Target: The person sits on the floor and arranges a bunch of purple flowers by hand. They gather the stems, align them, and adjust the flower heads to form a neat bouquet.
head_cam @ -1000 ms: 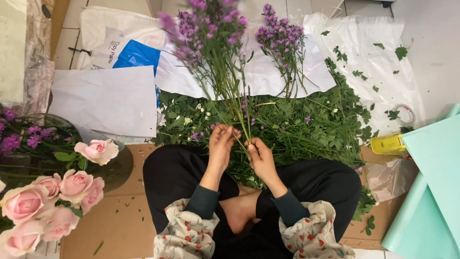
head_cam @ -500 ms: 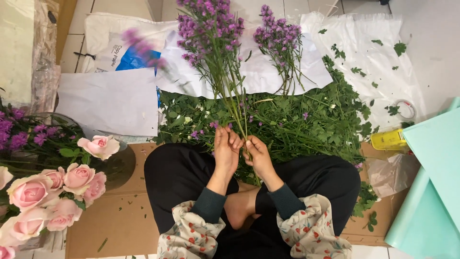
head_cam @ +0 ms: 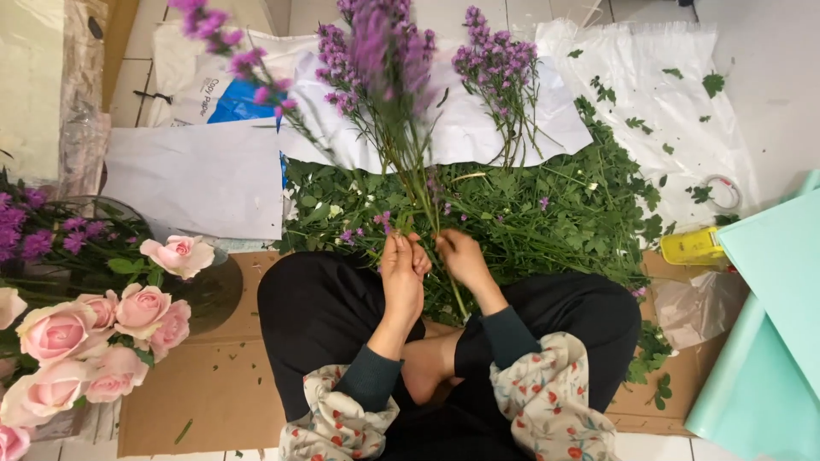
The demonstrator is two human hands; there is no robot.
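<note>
I sit cross-legged on brown cardboard [head_cam: 213,384]. My left hand [head_cam: 401,273] grips the stems of a bunch of purple flowers [head_cam: 376,60] that stands upright in front of me. My right hand [head_cam: 461,256] pinches a stem of the same bunch low down, just beside the left hand. A second spray of purple flowers [head_cam: 500,64] rises behind the bunch over a white sheet [head_cam: 478,128]. Below the hands lies a heap of stripped green leaves and stems [head_cam: 547,213].
Pink roses [head_cam: 77,333] and purple flowers in a glass vase [head_cam: 209,294] stand at my left. White paper sheets [head_cam: 196,179] and a plastic sheet [head_cam: 675,94] lie on the floor. A yellow tool [head_cam: 694,246], a tape roll [head_cam: 722,192] and mint-green wrapping paper [head_cam: 769,341] are at the right.
The bunch has tilted and shifted left, with one purple sprig swinging out to the upper left. My hands have come closer together on the stems.
</note>
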